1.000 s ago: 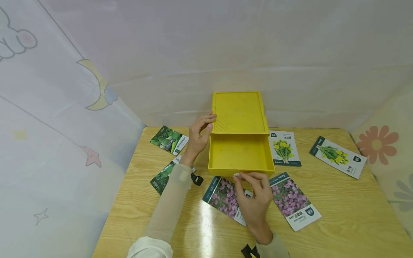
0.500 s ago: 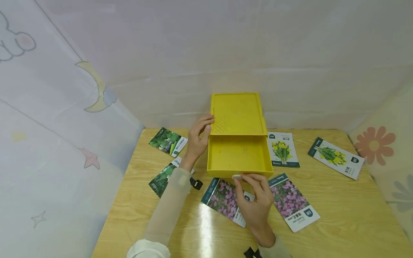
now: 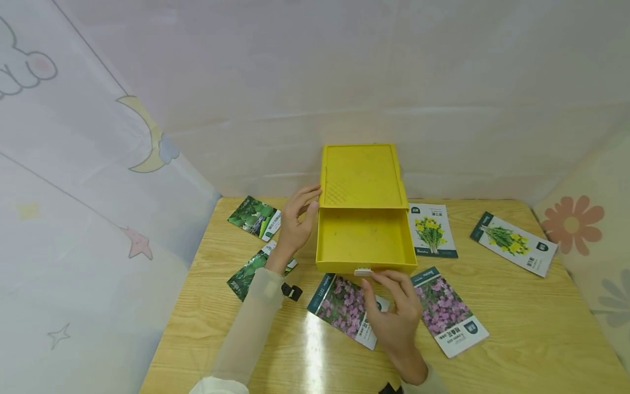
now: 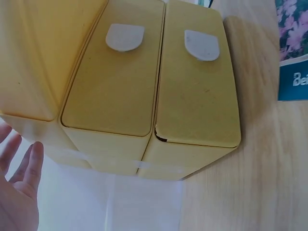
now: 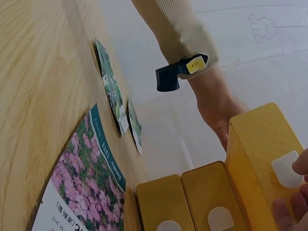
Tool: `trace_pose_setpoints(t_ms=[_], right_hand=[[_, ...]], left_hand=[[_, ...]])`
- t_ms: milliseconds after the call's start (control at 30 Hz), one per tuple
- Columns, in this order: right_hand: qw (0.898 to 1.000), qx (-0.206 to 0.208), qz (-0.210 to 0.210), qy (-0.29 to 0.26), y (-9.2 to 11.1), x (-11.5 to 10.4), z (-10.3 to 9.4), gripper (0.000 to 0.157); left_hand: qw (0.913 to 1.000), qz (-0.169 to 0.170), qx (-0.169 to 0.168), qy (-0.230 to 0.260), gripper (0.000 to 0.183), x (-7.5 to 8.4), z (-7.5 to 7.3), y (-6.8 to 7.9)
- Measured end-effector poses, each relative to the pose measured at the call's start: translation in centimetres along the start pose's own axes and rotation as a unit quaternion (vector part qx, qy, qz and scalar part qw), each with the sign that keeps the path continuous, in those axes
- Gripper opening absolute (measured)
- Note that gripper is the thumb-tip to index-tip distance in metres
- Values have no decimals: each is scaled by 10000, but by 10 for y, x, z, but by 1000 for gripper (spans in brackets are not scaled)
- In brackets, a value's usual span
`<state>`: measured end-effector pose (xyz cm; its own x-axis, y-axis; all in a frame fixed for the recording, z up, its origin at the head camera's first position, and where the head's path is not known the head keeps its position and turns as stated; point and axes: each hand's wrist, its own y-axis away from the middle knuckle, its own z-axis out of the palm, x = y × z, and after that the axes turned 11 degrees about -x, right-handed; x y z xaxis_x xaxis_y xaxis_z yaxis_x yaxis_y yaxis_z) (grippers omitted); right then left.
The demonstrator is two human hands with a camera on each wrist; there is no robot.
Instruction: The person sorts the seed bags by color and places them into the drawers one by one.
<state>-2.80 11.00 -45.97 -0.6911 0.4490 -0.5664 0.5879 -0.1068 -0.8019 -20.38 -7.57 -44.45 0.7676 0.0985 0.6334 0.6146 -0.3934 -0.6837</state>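
Note:
A yellow drawer box [image 3: 364, 175] stands at the back of the table, its top drawer [image 3: 366, 238] pulled out with nothing inside. The left hand [image 3: 297, 224] is at the box's left side, fingers extended; in the left wrist view the left hand [image 4: 19, 178] shows loosely spread fingers. The right hand [image 3: 396, 312] is in front of the drawer, its index finger at the white handle [image 3: 363, 272] and the thumb apart from it. From the right wrist, fingertips [image 5: 301, 166] meet the white handle [image 5: 288, 169]. Two lower drawers [image 4: 113, 82] are closed.
Pink-flower seed packets [image 3: 339, 306] [image 3: 448, 309] lie in front of the box. Yellow-flower packets [image 3: 433, 230] [image 3: 514, 241] lie to its right. Green packets [image 3: 255, 216] [image 3: 251, 273] lie to the left. A patterned curtain [image 3: 364, 82] hangs behind the table.
The right thumb has come away from the drawer's handle, where it pinched before. The left hand has slid slightly down and toward the person along the box's side. The drawer stays pulled out.

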Motion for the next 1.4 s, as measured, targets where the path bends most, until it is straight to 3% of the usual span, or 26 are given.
trace_pose_setpoints(t_ms=[333, 633, 867, 967, 1233, 1400], right_hand=[[9999, -148, 68, 56, 7, 4, -7, 24], [9982, -492, 338, -41, 21, 10, -15, 30], [9956, -728, 566, 194, 30, 16, -18, 34], [9930, -873, 729, 316, 38, 24, -18, 34], [9772, -1497, 1392, 574, 63, 49, -25, 34], [9567, -1982, 1968, 820, 74, 55, -30, 34]], left_hand=[[9998, -152, 45, 87, 30, 13, -4, 18], [9975, -589, 129, -365, 30, 17, -6, 43], [9928, -1094, -29, -492, 29, -7, 4, 73], [9906, -1265, -126, -510, 28, -10, 7, 82], [9791, -1866, -370, -717, 23, -6, 10, 97], [9672, -2302, -693, -815, 24, -4, 13, 105]])
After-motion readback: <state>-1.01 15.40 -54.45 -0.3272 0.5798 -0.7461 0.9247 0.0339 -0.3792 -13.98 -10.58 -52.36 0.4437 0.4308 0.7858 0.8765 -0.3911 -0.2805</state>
